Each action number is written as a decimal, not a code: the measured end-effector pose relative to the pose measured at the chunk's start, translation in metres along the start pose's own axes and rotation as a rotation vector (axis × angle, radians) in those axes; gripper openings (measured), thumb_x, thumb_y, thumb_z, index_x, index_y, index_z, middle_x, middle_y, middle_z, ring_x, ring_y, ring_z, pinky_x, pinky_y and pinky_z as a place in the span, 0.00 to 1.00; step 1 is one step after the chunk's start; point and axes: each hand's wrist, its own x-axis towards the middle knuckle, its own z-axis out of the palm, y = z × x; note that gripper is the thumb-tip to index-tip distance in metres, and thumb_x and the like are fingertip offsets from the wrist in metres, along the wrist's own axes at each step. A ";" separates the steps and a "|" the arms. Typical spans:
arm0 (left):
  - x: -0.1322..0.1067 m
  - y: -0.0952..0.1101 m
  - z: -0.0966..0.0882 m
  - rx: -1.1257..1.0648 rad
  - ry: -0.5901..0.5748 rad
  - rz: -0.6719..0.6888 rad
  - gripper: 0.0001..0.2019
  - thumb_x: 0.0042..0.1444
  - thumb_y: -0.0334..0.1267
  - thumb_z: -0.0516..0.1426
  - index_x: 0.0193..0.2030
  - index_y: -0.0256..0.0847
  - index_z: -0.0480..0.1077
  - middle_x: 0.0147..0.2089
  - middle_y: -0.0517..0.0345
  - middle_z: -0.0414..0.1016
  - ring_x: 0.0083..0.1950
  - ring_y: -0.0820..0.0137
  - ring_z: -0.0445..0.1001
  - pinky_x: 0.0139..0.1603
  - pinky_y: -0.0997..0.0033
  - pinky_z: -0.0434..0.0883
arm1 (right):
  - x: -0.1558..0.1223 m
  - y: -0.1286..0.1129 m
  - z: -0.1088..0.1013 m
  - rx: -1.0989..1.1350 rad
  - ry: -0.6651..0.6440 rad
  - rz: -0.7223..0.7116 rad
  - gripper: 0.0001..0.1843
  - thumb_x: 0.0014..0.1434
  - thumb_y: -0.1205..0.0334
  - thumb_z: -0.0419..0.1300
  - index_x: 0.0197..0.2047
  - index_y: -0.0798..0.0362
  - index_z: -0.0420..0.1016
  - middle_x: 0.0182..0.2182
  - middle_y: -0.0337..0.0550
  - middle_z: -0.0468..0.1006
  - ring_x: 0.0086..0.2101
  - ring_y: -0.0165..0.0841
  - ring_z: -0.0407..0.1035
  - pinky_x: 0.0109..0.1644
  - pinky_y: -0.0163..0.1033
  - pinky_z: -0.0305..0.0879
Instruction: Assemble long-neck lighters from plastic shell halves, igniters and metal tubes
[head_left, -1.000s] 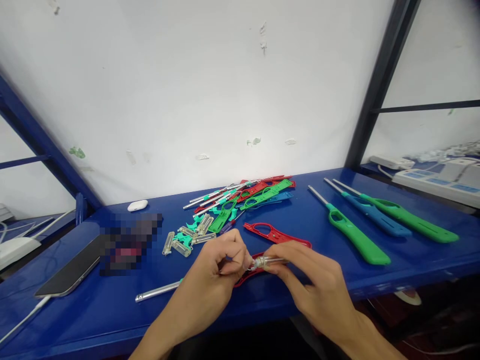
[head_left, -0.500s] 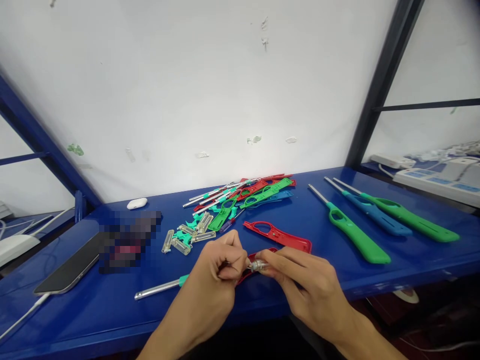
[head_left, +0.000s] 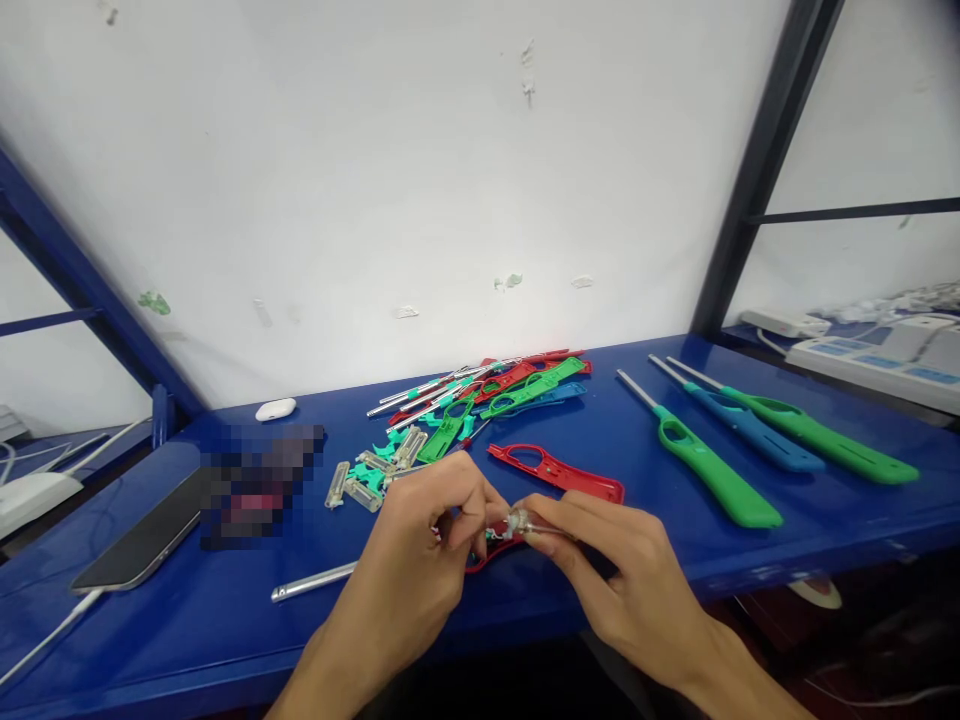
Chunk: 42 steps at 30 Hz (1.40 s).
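Note:
My right hand (head_left: 611,570) pinches a clear plastic lighter fuel tank (head_left: 525,521) by its sides, with the valve end pointing left. My left hand (head_left: 427,545) is closed close to that valve end; whatever its fingertips pinch is hidden. Under both hands lies a red lighter shell half (head_left: 484,564), mostly covered. A silver lighter tube (head_left: 315,580) sticks out to the left beneath my left wrist. Just beyond my hands rests another red shell half (head_left: 555,474), its inner side up.
Several clear fuel tanks (head_left: 364,494) and green small parts lie left of centre. Behind them is a pile of shells and tubes (head_left: 480,385). Three whole lighters (head_left: 720,470) lie at right. A phone (head_left: 142,535) and a white earbud case (head_left: 275,409) are at left.
My left fingers have shifted slightly left from the tank's valve end, and more of that end shows. The tank stays in my right hand. The view has moved a little.

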 end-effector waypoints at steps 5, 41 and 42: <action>0.002 0.002 -0.002 -0.055 0.009 -0.052 0.18 0.64 0.25 0.53 0.25 0.42 0.53 0.32 0.62 0.77 0.34 0.74 0.76 0.36 0.76 0.73 | 0.002 -0.003 -0.003 0.031 -0.024 0.046 0.07 0.73 0.64 0.59 0.46 0.47 0.80 0.41 0.39 0.88 0.39 0.33 0.83 0.41 0.32 0.74; 0.006 -0.026 -0.011 0.647 -0.345 -0.117 0.13 0.73 0.32 0.53 0.41 0.43 0.78 0.42 0.55 0.79 0.44 0.62 0.76 0.48 0.62 0.69 | 0.007 0.016 -0.005 -0.188 -0.165 0.263 0.08 0.71 0.57 0.64 0.49 0.41 0.85 0.43 0.39 0.85 0.45 0.39 0.77 0.53 0.47 0.73; 0.005 -0.026 -0.011 0.647 -0.339 -0.116 0.13 0.73 0.32 0.52 0.41 0.43 0.77 0.42 0.56 0.79 0.44 0.62 0.76 0.47 0.63 0.69 | 0.007 0.016 -0.004 -0.202 -0.168 0.255 0.08 0.71 0.57 0.64 0.49 0.41 0.85 0.42 0.39 0.85 0.45 0.39 0.77 0.53 0.47 0.73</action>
